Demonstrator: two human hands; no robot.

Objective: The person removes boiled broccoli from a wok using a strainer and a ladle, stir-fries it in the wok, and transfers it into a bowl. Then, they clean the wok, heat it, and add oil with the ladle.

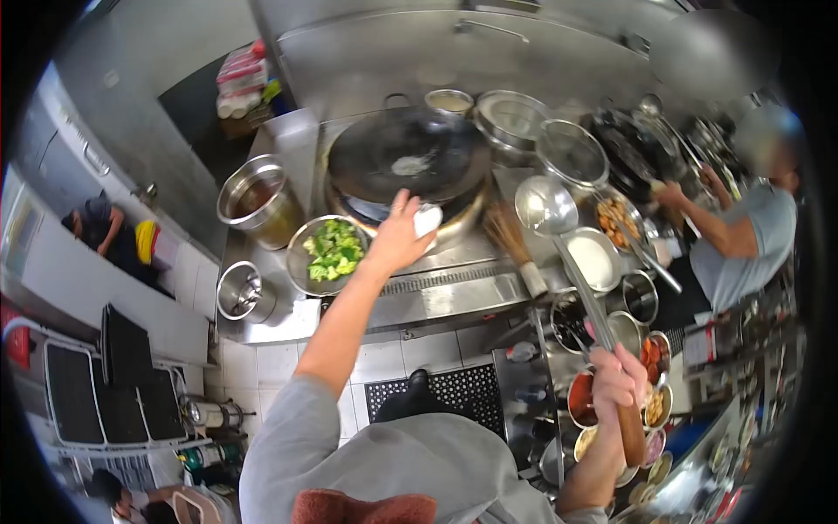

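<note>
My left hand (403, 234) reaches to the near rim of a large black wok (367, 166) on the stove. A white item that looks like a folded cloth (426, 220) sits between its fingers and thumb. The wok holds a small pale, shiny patch, perhaps liquid or a reflection. My right hand (618, 380) is wrapped round the wooden handle of a long metal ladle (546, 207). The ladle's bowl hangs right of the wok, near a bamboo wok brush (511, 240). Beside my left forearm stands a bowl of broccoli (332, 249).
Left on the counter are a metal pot of brown liquid (255, 203) and a small metal pot with utensils (245, 293). A strainer (572, 153), a bowl of white contents (594, 260) and several ingredient containers fill the right. A co-worker (742, 236) stands there at another wok.
</note>
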